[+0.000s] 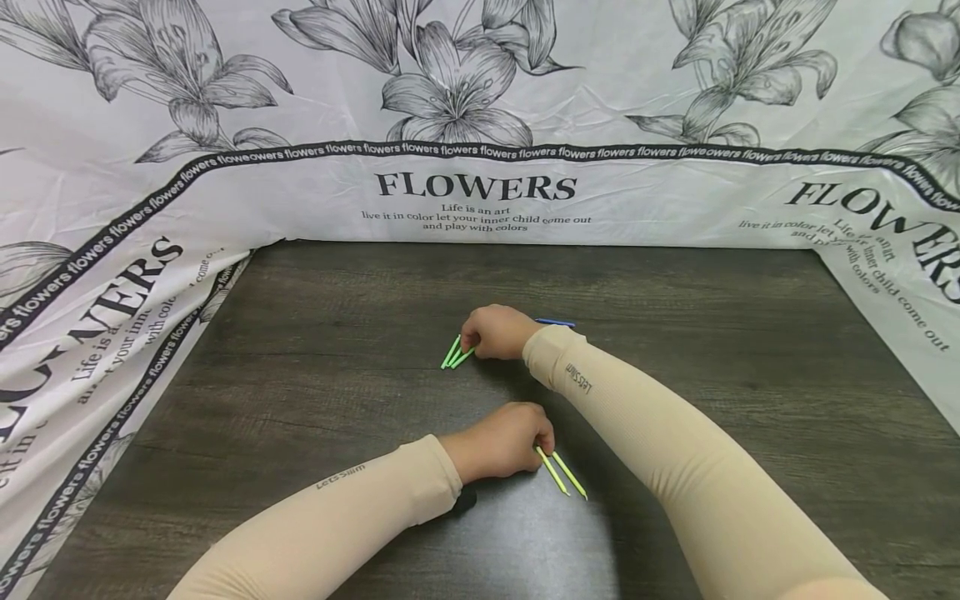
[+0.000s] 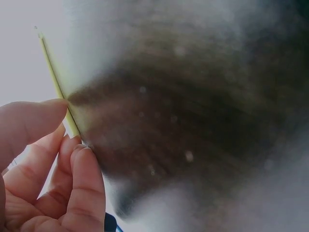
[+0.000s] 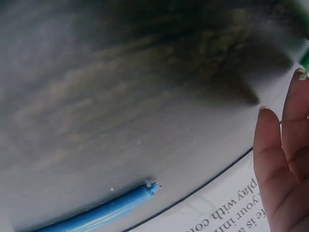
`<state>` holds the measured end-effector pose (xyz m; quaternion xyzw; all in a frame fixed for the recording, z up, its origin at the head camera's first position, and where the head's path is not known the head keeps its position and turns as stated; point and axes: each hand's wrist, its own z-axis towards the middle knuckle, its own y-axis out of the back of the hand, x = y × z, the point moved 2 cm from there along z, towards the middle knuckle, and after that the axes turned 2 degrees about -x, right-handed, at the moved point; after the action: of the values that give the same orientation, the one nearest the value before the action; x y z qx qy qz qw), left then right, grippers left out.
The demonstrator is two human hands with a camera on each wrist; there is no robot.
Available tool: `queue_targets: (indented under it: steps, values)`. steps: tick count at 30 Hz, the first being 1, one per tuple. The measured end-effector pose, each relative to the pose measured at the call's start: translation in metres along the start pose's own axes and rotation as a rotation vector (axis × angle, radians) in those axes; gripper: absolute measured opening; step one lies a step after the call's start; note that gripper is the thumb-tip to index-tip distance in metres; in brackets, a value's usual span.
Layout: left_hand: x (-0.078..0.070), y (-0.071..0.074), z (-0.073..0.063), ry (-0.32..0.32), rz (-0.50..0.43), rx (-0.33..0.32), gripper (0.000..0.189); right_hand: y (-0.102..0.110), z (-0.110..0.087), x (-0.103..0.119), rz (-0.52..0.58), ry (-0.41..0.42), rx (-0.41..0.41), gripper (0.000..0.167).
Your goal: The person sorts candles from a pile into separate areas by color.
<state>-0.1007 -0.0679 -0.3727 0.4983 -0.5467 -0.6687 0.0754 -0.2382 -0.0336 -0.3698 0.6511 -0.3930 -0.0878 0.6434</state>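
Two slim yellow candles (image 1: 572, 477) with narrow wick-like tips lie side by side on the dark table, pointing toward the near right. My left hand (image 1: 504, 442) pinches the far end of one, and the left wrist view shows a yellow candle (image 2: 54, 82) between thumb and fingers. Farther back, my right hand (image 1: 498, 332) bends down over several green candles (image 1: 453, 353) and holds one by its end; its thumb is hidden. At the edge of the right wrist view, a green candle (image 3: 305, 60) meets a fingertip.
A blue candle (image 1: 557, 322) lies just behind the right wrist, its ragged end showing large in the right wrist view. White flower-printed cloth (image 1: 480, 196) rises at the back and sides of the wood-grain table (image 1: 337, 308). A small dark object sits beneath the left cuff.
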Motion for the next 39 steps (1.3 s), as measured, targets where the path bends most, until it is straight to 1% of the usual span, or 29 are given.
queue_targets:
  steps: [11,18,24,28,32,36,39]
  values:
    - [0.0,0.0,-0.001,0.006,-0.011,0.006,0.014,0.001,-0.003,0.001,0.017,-0.008,-0.037,0.02]
    - [0.0,-0.001,0.0,0.007,-0.016,0.011,0.014,0.002,-0.006,-0.001,0.024,-0.02,-0.087,0.022]
    - [-0.001,0.001,0.0,0.029,-0.02,0.02,0.014,0.009,-0.013,-0.002,0.099,-0.09,-0.143,0.028]
    - [-0.001,0.001,0.001,0.041,-0.028,0.03,0.014,0.016,-0.023,-0.005,0.155,-0.137,-0.167,0.031]
    - [0.0,0.001,0.001,0.044,-0.032,0.033,0.014,0.023,-0.038,-0.008,0.21,-0.176,-0.192,0.033]
    - [-0.001,0.001,0.001,0.03,-0.034,0.032,0.014,0.025,-0.057,-0.011,0.236,-0.225,-0.218,0.032]
    - [-0.001,0.001,0.001,0.014,-0.034,0.032,0.015,0.024,-0.07,-0.012,0.242,-0.242,-0.229,0.03]
